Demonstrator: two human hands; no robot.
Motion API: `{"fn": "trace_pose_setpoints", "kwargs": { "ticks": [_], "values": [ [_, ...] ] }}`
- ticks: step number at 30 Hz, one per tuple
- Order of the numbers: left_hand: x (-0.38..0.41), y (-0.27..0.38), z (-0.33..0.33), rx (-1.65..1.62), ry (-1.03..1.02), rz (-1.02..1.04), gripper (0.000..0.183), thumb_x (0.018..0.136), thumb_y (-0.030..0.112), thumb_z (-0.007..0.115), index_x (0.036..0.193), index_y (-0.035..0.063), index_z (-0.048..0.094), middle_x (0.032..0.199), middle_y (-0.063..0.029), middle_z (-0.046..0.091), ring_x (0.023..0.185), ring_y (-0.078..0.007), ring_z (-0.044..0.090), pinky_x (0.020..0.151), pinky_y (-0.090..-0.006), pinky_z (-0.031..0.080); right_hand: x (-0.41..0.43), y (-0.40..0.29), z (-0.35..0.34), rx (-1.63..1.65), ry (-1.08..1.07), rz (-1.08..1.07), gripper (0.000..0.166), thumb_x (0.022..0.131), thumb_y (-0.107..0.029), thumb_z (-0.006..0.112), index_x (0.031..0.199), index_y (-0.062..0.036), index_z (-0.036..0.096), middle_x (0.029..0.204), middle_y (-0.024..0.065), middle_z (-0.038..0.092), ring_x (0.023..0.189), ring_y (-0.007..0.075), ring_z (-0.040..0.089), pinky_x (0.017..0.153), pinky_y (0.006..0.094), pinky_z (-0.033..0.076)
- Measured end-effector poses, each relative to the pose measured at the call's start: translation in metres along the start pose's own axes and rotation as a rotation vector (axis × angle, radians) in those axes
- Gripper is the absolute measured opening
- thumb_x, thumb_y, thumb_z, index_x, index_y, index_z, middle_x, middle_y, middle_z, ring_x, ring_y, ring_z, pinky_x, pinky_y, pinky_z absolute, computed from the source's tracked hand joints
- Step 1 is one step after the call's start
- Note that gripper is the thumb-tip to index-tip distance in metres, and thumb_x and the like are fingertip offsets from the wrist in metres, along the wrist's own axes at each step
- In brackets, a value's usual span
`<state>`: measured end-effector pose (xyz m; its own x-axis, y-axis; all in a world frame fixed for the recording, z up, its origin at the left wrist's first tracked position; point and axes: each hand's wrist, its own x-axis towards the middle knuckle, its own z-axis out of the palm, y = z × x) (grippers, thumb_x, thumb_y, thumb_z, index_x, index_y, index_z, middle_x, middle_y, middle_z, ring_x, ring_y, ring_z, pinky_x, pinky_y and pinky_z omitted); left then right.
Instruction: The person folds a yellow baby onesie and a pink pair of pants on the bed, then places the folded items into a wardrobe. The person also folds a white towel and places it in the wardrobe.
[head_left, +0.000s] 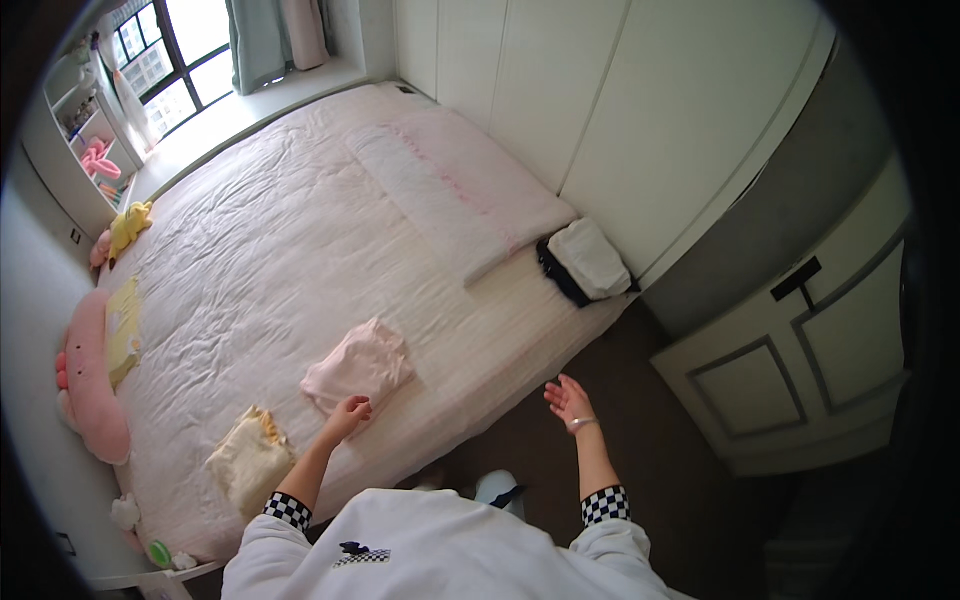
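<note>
My left hand (351, 416) is over the near edge of a folded pink garment (360, 364) on the bed; whether its curled fingers touch or grip the cloth cannot be told. My right hand (570, 401), with a bracelet at the wrist, is held out beyond the bed's edge, palm up and fingers apart, with nothing in it. A folded cream-yellow garment (251, 461) lies left of my left forearm. At the bed's right corner a folded white cloth (590, 259) rests on a dark one (562, 277).
A pink-white quilt (465, 187) lies folded on the bed (262, 247) by the wardrobe doors (525, 67). A long pink plush (97, 375), a yellow cloth (122, 330) and a yellow plush toy (129, 229) line the left side. A panelled door (750, 390) stands at right.
</note>
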<state>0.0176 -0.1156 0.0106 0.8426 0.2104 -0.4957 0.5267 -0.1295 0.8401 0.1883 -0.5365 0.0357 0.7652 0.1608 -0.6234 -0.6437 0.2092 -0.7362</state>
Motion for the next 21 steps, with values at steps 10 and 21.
{"fn": "trace_pose_setpoints", "kwargs": {
  "ticks": [10, 21],
  "values": [
    [0.204, 0.135, 0.104, -0.206, 0.051, -0.186, 0.032, 0.079, 0.034, 0.043, 0.1, 0.0098, 0.046, 0.092, -0.0036, 0.055, 0.084, -0.0134, 0.052, 0.071, -0.029, 0.036, 0.217, -0.112, -0.05, -0.065, -0.132, 0.018, 0.036, 0.076, -0.032, 0.047, 0.107, -0.0146, 0.041, 0.094, 0.0029, 0.055, 0.082, 0.0158, 0.051, 0.072, 0.0335, 0.034],
    [0.393, 0.061, 0.2, -0.877, 0.438, -0.48, 0.034, 0.074, 0.031, 0.051, 0.099, 0.0117, 0.039, 0.095, -0.0062, 0.049, 0.079, -0.0201, 0.051, 0.072, -0.0393, 0.035, 0.437, -0.141, 0.038, -0.067, -0.29, 0.342, 0.053, 0.077, -0.043, 0.042, 0.119, -0.0125, 0.029, 0.12, 0.0045, 0.036, 0.104, 0.0197, 0.038, 0.088, 0.0368, 0.023]
  ]
}}
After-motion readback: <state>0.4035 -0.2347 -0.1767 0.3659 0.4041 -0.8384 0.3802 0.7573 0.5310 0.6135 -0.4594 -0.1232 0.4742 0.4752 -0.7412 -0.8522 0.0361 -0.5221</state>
